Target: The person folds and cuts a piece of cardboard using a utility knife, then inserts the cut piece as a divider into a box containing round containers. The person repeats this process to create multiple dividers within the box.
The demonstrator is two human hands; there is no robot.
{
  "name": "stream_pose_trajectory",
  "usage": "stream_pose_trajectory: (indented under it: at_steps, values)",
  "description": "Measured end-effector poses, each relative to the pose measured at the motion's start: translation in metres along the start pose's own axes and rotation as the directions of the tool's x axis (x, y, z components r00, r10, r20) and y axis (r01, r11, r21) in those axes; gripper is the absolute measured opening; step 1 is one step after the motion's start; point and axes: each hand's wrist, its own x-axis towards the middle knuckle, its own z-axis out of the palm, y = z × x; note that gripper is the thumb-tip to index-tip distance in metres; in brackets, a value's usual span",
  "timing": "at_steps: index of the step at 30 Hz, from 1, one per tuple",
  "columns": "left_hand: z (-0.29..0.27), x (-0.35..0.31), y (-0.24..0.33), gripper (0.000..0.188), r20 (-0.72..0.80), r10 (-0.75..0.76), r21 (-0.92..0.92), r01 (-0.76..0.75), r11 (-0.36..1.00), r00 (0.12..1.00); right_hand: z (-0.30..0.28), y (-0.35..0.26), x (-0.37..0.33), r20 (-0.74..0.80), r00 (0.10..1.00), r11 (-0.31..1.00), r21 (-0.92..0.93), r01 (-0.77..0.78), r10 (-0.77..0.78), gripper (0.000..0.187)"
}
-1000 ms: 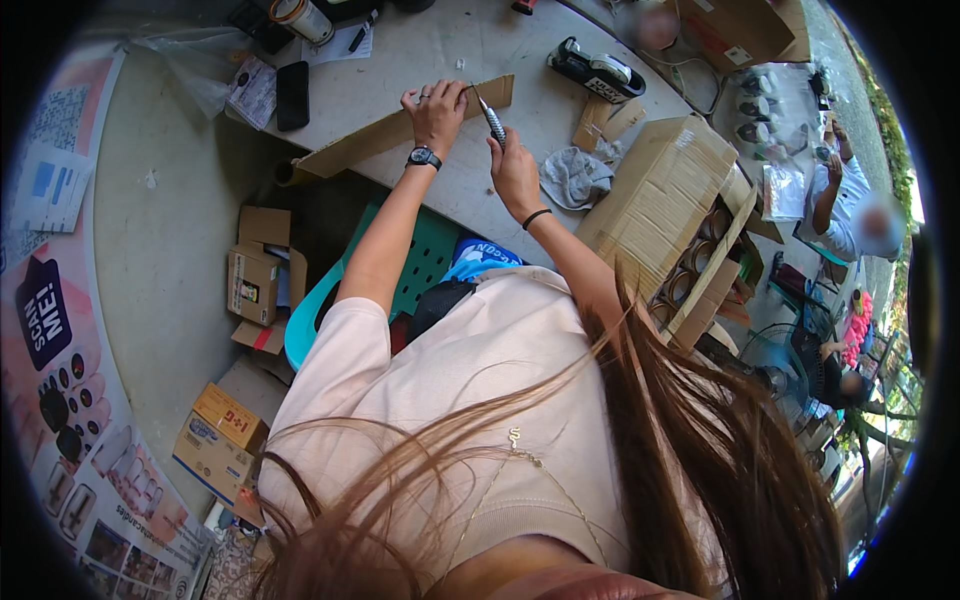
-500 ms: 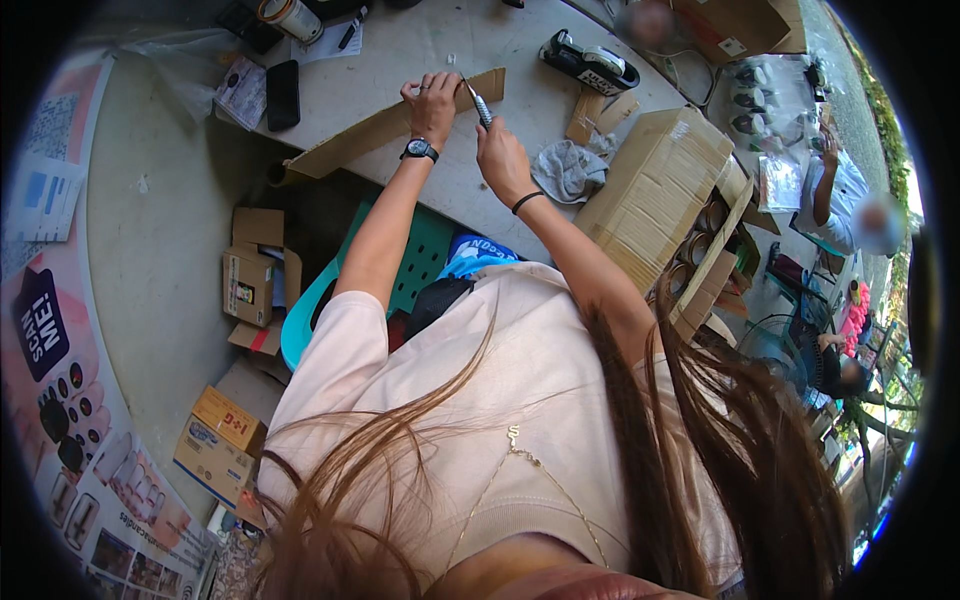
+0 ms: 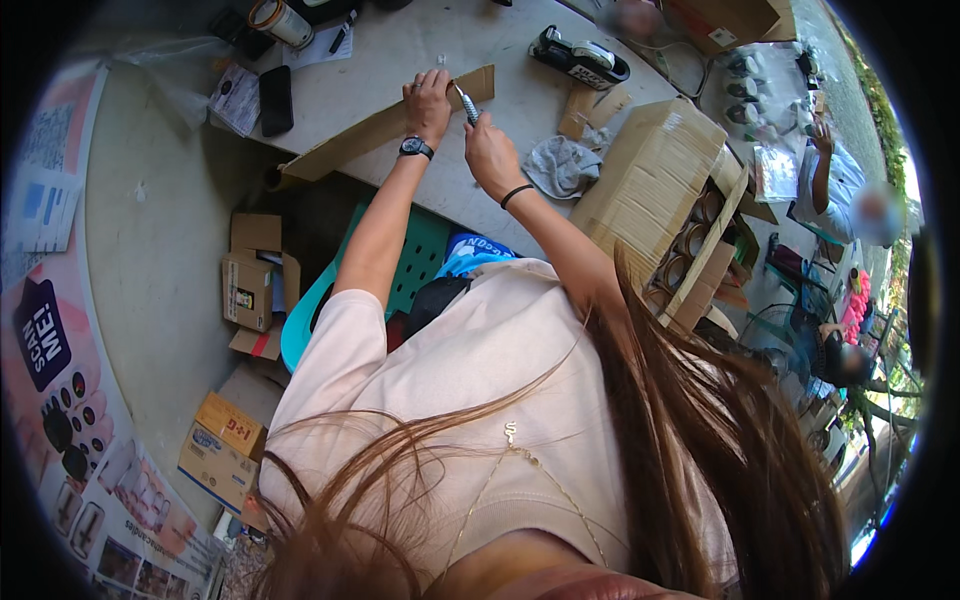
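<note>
A long strip of brown cardboard stands on edge across the near side of the table, its left end reaching past the table edge. My left hand grips its upper edge toward the right end, with fingers bent over the top. In my right hand is a cutter knife with a silvery patterned handle. Its blade tip meets the cardboard just right of my left fingers. How far the blade goes in is too small to tell.
On the table, a black tape dispenser, a grey rag and a large carton holding jars lie to the right. A phone and a tin are at the left. A teal chair stands below; a person sits far right.
The whole view has shifted slightly. Both hands keep their grips, and the knife tip sits a little lower against the cardboard.
</note>
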Motion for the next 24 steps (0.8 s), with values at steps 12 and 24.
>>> stream_pose_trajectory:
  at_steps: [12, 24]
  values:
    - [-0.004, 0.000, 0.005, 0.006, -0.009, 0.029, 0.032, -0.029, 0.999, 1.000, -0.003, 0.000, 0.016, -0.021, 0.998, 0.998, -0.035, -0.055, 0.055, 0.034]
    - [0.000, 0.001, 0.003, 0.002, -0.004, 0.024, -0.018, -0.024, 1.000, 1.000, -0.009, -0.007, -0.013, -0.028, 0.992, 0.983, -0.131, -0.126, 0.123, 0.035]
